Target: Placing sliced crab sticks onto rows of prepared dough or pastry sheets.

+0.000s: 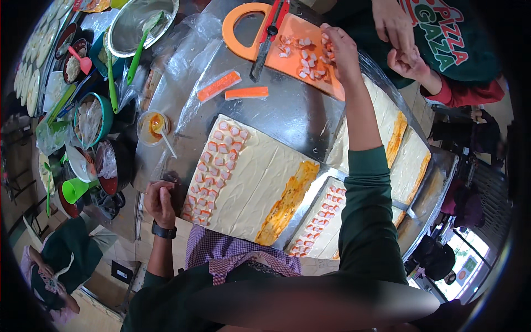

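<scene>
My right hand [341, 52] reaches over the right edge of an orange cutting board [287, 33], its fingers closed around cut crab stick pieces. More chopped crab stick pieces [311, 66] lie on the board. My left hand [160, 200] is curled closed beside the near left corner of a sheet of dough [249, 166]; whatever its fingers hold, if anything, is hidden. Pale cream covers that sheet. Rows of crab stick pieces [213, 166] run along its left side, and an orange filling strip [290, 202] along its right.
A red cutter knife [271, 32] lies across the board. Two crab sticks [246, 93] and a cup of orange sauce [152, 128] are nearby. Another topped sheet [321, 218] lies right. Bowls, including a steel bowl [124, 33], crowd the left. A co-worker's hands [406, 55] are at far right.
</scene>
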Action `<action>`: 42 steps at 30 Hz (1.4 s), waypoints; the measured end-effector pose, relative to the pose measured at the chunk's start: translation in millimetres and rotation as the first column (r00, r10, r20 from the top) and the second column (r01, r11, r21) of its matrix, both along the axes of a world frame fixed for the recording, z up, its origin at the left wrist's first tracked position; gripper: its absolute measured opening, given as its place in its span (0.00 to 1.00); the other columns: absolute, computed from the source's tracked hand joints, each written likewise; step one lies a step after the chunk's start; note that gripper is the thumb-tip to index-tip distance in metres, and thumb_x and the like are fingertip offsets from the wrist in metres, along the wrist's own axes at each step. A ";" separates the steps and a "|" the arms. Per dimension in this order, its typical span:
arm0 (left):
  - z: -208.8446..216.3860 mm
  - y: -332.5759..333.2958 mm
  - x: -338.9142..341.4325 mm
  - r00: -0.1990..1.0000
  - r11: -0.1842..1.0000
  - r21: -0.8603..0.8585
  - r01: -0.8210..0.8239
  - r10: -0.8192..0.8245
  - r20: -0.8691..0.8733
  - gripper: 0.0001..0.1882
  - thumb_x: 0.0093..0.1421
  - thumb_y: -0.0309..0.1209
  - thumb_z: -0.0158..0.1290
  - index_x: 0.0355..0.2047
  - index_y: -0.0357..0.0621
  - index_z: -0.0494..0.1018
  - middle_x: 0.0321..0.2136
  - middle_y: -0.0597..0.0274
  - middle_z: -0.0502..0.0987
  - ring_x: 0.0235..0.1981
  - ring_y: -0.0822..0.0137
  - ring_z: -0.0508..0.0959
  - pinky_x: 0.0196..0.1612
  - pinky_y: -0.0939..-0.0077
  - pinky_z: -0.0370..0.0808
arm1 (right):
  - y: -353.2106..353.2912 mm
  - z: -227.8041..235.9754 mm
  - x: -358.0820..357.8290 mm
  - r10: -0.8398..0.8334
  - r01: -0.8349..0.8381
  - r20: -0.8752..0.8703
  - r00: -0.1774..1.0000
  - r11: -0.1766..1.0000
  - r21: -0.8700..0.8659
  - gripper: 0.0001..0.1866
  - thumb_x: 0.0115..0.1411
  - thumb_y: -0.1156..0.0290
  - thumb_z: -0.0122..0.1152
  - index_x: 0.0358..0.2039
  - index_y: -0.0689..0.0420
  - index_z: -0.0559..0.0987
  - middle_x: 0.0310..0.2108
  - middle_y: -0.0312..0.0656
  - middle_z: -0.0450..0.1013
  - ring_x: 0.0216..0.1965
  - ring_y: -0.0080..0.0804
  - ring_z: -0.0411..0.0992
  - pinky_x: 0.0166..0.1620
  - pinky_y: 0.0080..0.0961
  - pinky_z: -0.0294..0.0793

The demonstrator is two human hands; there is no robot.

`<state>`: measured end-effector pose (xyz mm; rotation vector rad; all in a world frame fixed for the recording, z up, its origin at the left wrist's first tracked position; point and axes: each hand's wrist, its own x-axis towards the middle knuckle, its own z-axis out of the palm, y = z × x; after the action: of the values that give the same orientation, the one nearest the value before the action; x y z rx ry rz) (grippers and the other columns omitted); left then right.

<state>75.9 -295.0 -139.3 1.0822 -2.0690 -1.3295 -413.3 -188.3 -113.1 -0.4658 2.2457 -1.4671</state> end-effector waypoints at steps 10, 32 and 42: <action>106.5 61.1 -107.4 0.898 0.362 0.845 0.394 0.045 -0.438 0.19 0.65 0.42 0.42 0.46 0.38 0.67 0.43 0.53 0.71 0.45 0.59 0.71 0.50 0.67 0.69 | 40.0 76.6 70.3 0.257 0.226 0.658 0.708 0.800 -0.556 0.12 0.63 0.59 0.56 0.35 0.54 0.71 0.23 0.33 0.64 0.13 0.11 0.53 0.13 0.07 0.44; 187.3 298.7 -146.1 0.827 -0.740 0.483 0.467 0.172 -0.536 0.22 0.68 0.40 0.39 0.54 0.37 0.67 0.48 0.53 0.73 0.48 0.61 0.75 0.57 0.64 0.69 | 334.9 246.6 296.5 -0.020 -0.008 -0.359 0.933 0.997 -0.077 0.09 0.54 0.80 0.61 0.37 0.60 0.80 0.34 0.42 0.78 0.32 0.29 0.78 0.31 0.21 0.77; 226.8 393.6 -138.3 0.795 -0.739 0.516 0.433 0.044 -0.605 0.29 0.68 0.39 0.33 0.65 0.35 0.48 0.65 0.47 0.52 0.65 0.55 0.57 0.66 0.60 0.53 | 467.4 272.1 346.1 -0.022 0.118 -0.527 0.850 0.982 0.150 0.11 0.46 0.78 0.69 0.33 0.58 0.82 0.31 0.39 0.76 0.35 0.33 0.74 0.37 0.26 0.73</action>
<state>-62.4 98.6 87.5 0.1924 0.3646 -3.7518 -67.2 279.0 159.0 -0.8157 2.8152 -1.2609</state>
